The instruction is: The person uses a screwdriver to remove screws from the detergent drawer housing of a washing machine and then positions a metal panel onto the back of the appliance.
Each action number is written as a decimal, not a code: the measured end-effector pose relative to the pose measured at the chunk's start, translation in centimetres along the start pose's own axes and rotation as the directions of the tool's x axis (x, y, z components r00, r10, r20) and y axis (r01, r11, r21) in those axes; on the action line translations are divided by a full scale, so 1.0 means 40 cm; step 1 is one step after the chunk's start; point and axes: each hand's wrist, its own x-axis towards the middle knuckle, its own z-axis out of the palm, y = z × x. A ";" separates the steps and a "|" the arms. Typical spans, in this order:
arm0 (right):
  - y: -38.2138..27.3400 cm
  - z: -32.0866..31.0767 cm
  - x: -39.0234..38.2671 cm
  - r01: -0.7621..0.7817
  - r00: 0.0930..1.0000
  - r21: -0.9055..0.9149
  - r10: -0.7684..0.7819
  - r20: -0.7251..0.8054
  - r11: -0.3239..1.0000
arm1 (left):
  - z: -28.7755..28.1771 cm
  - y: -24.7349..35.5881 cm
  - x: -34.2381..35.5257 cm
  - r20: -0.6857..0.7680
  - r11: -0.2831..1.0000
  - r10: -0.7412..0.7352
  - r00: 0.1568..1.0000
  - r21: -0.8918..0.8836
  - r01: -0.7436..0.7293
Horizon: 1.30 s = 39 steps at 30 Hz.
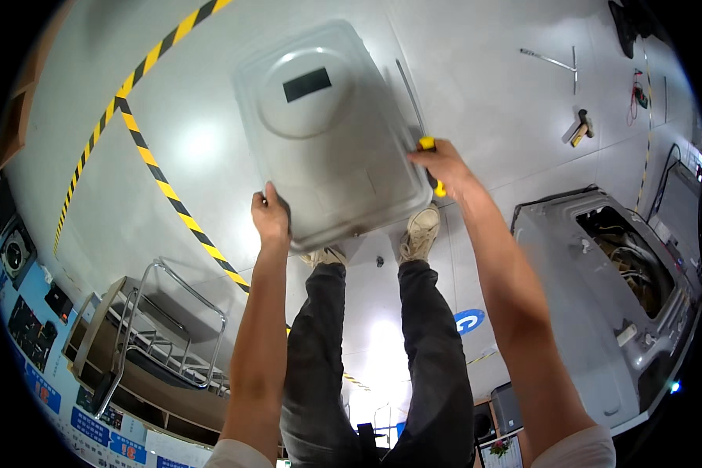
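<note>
A large grey panel (327, 164) with rounded corners, a raised ring and a black rectangular patch (306, 84) is in front of my feet. My left hand (270, 217) is closed on its near left edge; a tiny dark spot shows at the fingers, too small to name. At the right edge, my right hand (447, 165) is closed round the black-and-yellow handle of a long screwdriver (410, 92), whose shaft points away from me. Fingers of that hand also reach the panel's edge. How they grip underneath is hidden.
A grey appliance body (577, 312) with an opening full of wires stands at right. A hammer (580, 129), a T-shaped wrench (555, 61) and a red-and-black cable tool (639, 95) lie on the floor. Striped tape (160, 175) and a metal-framed chair (164, 327) are at left.
</note>
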 end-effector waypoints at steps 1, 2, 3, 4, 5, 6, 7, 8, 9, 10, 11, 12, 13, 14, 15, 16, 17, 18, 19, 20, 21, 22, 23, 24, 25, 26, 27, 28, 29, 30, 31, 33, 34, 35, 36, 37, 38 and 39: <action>-0.013 -0.002 -0.054 -0.028 0.999 0.031 0.029 -0.014 0.999 | -0.034 0.061 -0.053 -0.024 0.997 -0.013 1.000 0.078 0.014; -0.013 -0.013 -0.110 -0.049 0.998 0.043 0.050 -0.028 0.998 | -0.060 0.058 -0.077 -0.008 0.996 0.022 1.000 0.092 -0.022; -0.010 -0.025 -0.175 -0.063 0.997 0.048 0.065 -0.031 0.997 | -0.098 0.098 -0.150 -0.019 0.982 0.076 0.997 0.174 -0.071; 0.013 -0.048 -0.240 -0.082 0.996 0.083 0.085 -0.031 0.993 | -0.119 0.060 -0.177 0.046 0.967 0.096 0.994 0.232 -0.105; 0.041 -0.077 -0.308 -0.105 0.994 0.120 0.109 -0.030 0.987 | -0.128 0.057 -0.237 0.054 0.958 0.149 0.987 0.239 -0.158; 0.073 -0.109 -0.375 -0.122 0.992 0.128 0.126 -0.024 0.984 | -0.144 0.056 -0.294 0.120 0.941 0.094 0.988 0.313 -0.128; 0.096 -0.136 -0.446 -0.141 0.989 0.132 0.144 -0.016 0.981 | -0.154 0.025 -0.350 0.137 0.946 0.094 0.986 0.296 -0.131; 0.094 -0.159 -0.525 -0.221 0.971 0.172 0.233 -0.053 0.960 | -0.168 0.044 -0.413 0.238 0.950 -0.034 0.971 0.310 -0.043; 0.088 -0.180 -0.598 -0.290 0.946 0.208 0.313 -0.083 0.934 | -0.185 0.051 -0.475 0.348 0.969 -0.065 0.935 0.244 -0.024; 0.132 -0.215 -0.656 -0.344 0.920 0.207 0.373 -0.121 0.916 | -0.194 0.032 -0.520 0.404 0.976 -0.081 0.911 0.216 -0.009; 0.176 -0.250 -0.705 -0.398 0.889 0.206 0.431 -0.156 0.894 | -0.202 0.031 -0.558 0.498 0.986 -0.139 0.856 0.146 0.076; 0.172 -0.271 -0.757 -0.400 0.877 0.277 0.453 -0.161 0.874 | -0.212 0.034 -0.592 0.587 0.982 -0.188 0.788 0.086 0.171; 0.168 -0.289 -0.809 -0.405 0.864 0.346 0.478 -0.159 0.846 | -0.221 0.031 -0.627 0.669 0.961 -0.228 0.708 0.038 0.274; 0.186 -0.307 -0.849 -0.398 0.854 0.407 0.494 -0.164 0.822 | -0.222 0.016 -0.657 0.677 0.948 -0.275 0.683 0.072 0.311; 0.201 -0.324 -0.889 -0.391 0.841 0.467 0.514 -0.168 0.793 | -0.216 -0.007 -0.687 0.684 0.931 -0.325 0.653 0.109 0.349; 0.213 -0.337 -0.920 -0.383 0.827 0.524 0.534 -0.172 0.761 | -0.213 -0.025 -0.714 0.689 0.910 -0.376 0.620 0.147 0.387; 0.223 -0.345 -0.943 -0.400 0.813 0.531 0.557 -0.170 0.747 | -0.211 -0.041 -0.737 0.685 0.896 -0.415 0.598 0.193 0.401; 0.231 -0.351 -0.955 -0.410 0.801 0.543 0.574 -0.170 0.733 | -0.200 -0.050 -0.747 0.682 0.883 -0.448 0.578 0.237 0.405; 0.240 -0.358 -0.968 -0.420 0.789 0.554 0.591 -0.169 0.719 | -0.191 -0.056 -0.761 0.678 0.869 -0.480 0.557 0.280 0.408; 0.250 -0.363 -0.984 -0.409 0.789 0.562 0.588 -0.177 0.719 | -0.184 -0.062 -0.780 0.666 0.859 -0.493 0.560 0.267 0.438; 0.262 -0.366 -0.999 -0.397 0.789 0.573 0.585 -0.185 0.717 | -0.179 -0.066 -0.796 0.654 0.848 -0.505 0.563 0.254 0.466; 0.273 -0.370 -1.011 -0.385 0.790 0.583 0.582 -0.193 0.715 | -0.176 -0.067 -0.811 0.642 0.836 -0.518 0.565 0.242 0.492; 0.288 -0.375 -1.018 -0.382 0.796 0.586 0.576 -0.184 0.715 | -0.173 -0.067 -0.817 0.645 0.815 -0.540 0.541 0.240 0.527; 0.302 -0.378 -1.022 -0.378 0.804 0.589 0.569 -0.174 0.714 | -0.170 -0.060 -0.815 0.648 0.794 -0.559 0.517 0.238 0.560; 0.311 -0.383 -1.029 -0.373 0.811 0.594 0.561 -0.164 0.713 | -0.166 -0.053 -0.814 0.651 0.772 -0.577 0.494 0.236 0.591; 0.316 -0.388 -1.038 -0.373 0.816 0.609 0.560 -0.143 0.699 | -0.162 -0.054 -0.818 0.637 0.761 -0.590 0.495 0.235 0.605; 0.315 -0.387 -1.045 -0.377 0.819 0.626 0.562 -0.120 0.683 | -0.157 -0.030 -0.828 0.644 0.761 -0.582 0.496 0.218 0.611; 0.314 -0.390 -1.056 -0.374 0.825 0.643 0.557 -0.098 0.668 | -0.152 0.016 -0.837 0.654 0.765 -0.569 0.498 0.198 0.613; 0.324 -0.395 -1.077 -0.350 0.821 0.673 0.559 -0.114 0.651 | -0.150 0.044 -0.852 0.665 0.770 -0.554 0.502 0.178 0.613; 0.336 -0.402 -1.100 -0.321 0.819 0.700 0.559 -0.133 0.637 | -0.143 0.055 -0.866 0.700 0.787 -0.522 0.488 0.175 0.591; 0.348 -0.407 -1.120 -0.289 0.816 0.727 0.558 -0.153 0.623 | -0.136 0.069 -0.884 0.700 0.821 -0.499 0.511 0.193 0.538; 0.374 -0.415 -1.151 -0.246 0.816 0.757 0.551 -0.175 0.605 | -0.114 0.109 -0.914 0.705 0.874 -0.455 0.544 0.235 0.426; 0.383 -0.418 -1.172 -0.226 0.812 0.772 0.553 -0.187 0.593 | -0.112 0.123 -0.926 0.709 0.885 -0.443 0.548 0.249 0.394; 0.391 -0.419 -1.194 -0.223 0.803 0.776 0.563 -0.197 0.590 | -0.114 0.136 -0.938 0.713 0.894 -0.432 0.552 0.262 0.362; 0.384 -0.415 -1.215 -0.204 0.799 0.780 0.561 -0.217 0.592 | -0.122 0.153 -0.950 0.727 0.910 -0.405 0.555 0.264 0.319; 0.375 -0.410 -1.237 -0.186 0.795 0.783 0.559 -0.235 0.594 | -0.130 0.153 -0.962 0.735 0.927 -0.369 0.569 0.247 0.282; 0.365 -0.405 -1.257 -0.143 0.800 0.791 0.540 -0.261 0.595 | -0.139 0.141 -0.972 0.742 0.941 -0.334 0.582 0.231 0.246; 0.353 -0.401 -1.278 -0.105 0.805 0.798 0.522 -0.283 0.594 | -0.155 0.163 -0.986 0.745 0.953 -0.301 0.595 0.215 0.212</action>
